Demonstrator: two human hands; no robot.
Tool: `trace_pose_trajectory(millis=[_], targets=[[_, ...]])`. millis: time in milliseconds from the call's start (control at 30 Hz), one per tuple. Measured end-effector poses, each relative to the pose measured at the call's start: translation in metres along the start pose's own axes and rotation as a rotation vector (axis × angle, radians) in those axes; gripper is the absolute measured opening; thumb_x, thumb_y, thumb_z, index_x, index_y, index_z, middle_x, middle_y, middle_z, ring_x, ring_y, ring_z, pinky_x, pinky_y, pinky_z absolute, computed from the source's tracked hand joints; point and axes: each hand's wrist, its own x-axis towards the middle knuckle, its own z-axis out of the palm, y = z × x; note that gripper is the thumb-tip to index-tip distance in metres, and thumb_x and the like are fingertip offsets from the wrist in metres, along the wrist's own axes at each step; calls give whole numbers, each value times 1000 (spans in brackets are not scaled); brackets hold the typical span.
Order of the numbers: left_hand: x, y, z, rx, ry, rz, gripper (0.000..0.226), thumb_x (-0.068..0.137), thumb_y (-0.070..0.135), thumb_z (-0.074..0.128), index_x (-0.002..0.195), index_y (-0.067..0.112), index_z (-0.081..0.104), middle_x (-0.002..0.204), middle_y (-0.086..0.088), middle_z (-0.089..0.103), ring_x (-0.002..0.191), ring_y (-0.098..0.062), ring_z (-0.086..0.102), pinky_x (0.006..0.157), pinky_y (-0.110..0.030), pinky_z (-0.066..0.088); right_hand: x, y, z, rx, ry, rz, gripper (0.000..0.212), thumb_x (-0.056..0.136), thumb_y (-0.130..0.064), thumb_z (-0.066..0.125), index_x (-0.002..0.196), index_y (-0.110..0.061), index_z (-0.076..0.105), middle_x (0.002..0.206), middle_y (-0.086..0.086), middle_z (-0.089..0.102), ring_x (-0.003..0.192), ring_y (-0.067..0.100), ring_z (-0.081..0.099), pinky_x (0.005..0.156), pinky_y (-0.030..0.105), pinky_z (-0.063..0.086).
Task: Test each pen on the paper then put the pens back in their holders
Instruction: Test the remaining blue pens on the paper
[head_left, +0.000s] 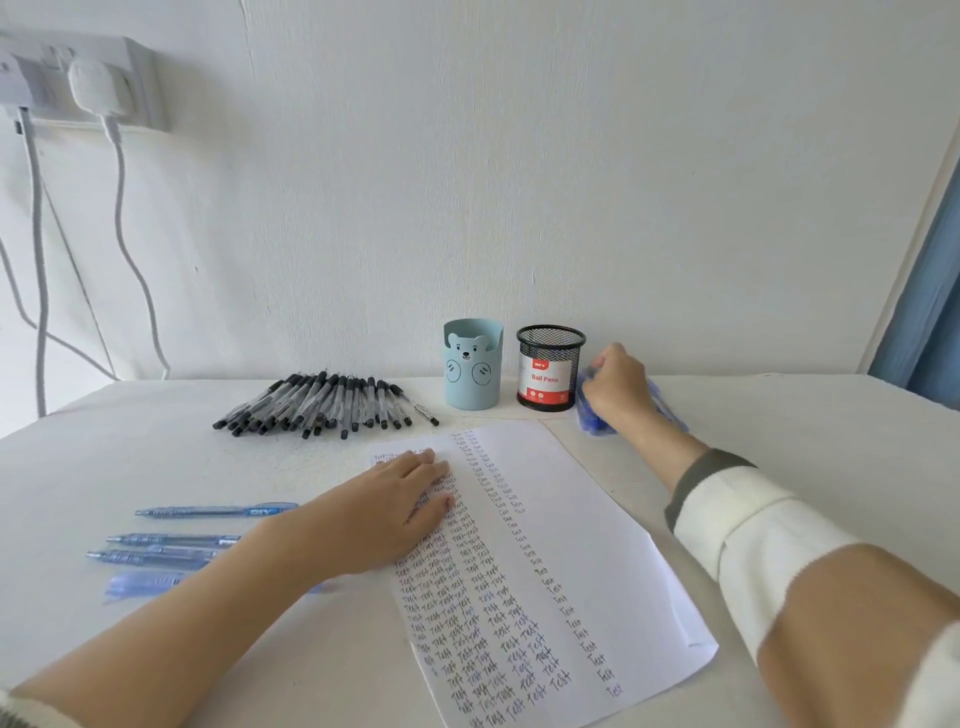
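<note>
My right hand (618, 384) is curled round the blue pens (597, 422), a blurred heap under my palm, just right of the mesh holder (550, 364). I can't read which way they point. My left hand (395, 514) rests flat, fingers straight, on the paper (571, 519), well apart from them, so the right must lift one.

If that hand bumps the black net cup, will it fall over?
It would probably tip or scoot easily: the black mesh cup shows no pens inside, and thin wire mesh is likely light. It stands upright on a flat round base, so a soft nudge may only slide it. The right hand, gripping blue pens, is close beside it.
</note>
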Motion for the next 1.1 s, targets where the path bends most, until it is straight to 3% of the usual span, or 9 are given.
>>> trace_pose_trajectory(millis=[33,100,300,433,567,700,833,967,1100], targets=[[0,1,0,6,-1,1,62,101,52,21,155,24,11,163,6,5,149,-10,8,116,-22,4,-2,0,4,-39,-7,-20,17,87,1,54,104,-2,53,101,14,58,84,32,61,56,34,51],[-2,2,-2,6,2,2,60,102,50,22,155,24,11,163,5,6,148,-11,10,117,-23,6,-5,1,10,-109,-15,-54,16,86,-5,59,101,-3,53,101,17,61,86,35,65,70,45,56],[-4,6,-6,19,-8,10,59,103,47,22,156,22,12,163,4,7,148,-10,9,115,-21,4,-22,-21,1,-112,75,-149,17,92,-17,54,107,-9,52,116,11,51,110,31,50,79,35,40],[-3,7,-4,3,-26,4,58,104,46,19,156,20,10,163,2,5,149,-12,4,116,-23,0,-47,-72,-4,-22,-77,-380,8,87,-20,61,90,-20,53,96,-4,52,90,19,49,70,30,33],[-8,-10,-15,-28,3,32,59,103,48,21,155,28,2,162,8,-7,148,-11,-9,119,-33,-3,-57,-121,-18,55,-268,-489,13,83,-22,67,76,-26,56,84,-11,59,82,13,56,71,30,44],[-34,-44,-52,-63,62,-77,61,97,56,35,153,35,19,161,16,5,146,-8,17,119,-33,17,-62,-117,-19,114,-445,-512,10,84,-19,70,80,-22,62,87,-6,65,78,8,56,69,22,42],[-79,-70,-34,-32,-19,-255,68,93,64,21,154,34,16,162,15,0,148,-6,5,120,-30,4,-66,-96,-5,65,-516,-500,11,84,-20,72,80,-18,62,81,-6,63,67,6,54,64,25,39],[-103,-69,0,-3,20,-329,114,59,88,-15,155,30,1,162,14,-8,148,-9,-12,120,-39,-8,-69,-86,4,68,-536,-483,11,85,-19,72,81,-18,62,83,-5,62,66,7,55,60,22,38],[-88,-70,4,-23,70,-293,88,80,75,-2,155,31,8,162,15,2,148,-4,-6,121,-39,-6,-72,-83,7,86,-581,-470,12,86,-19,72,81,-18,61,81,-5,62,65,12,58,62,24,43]])
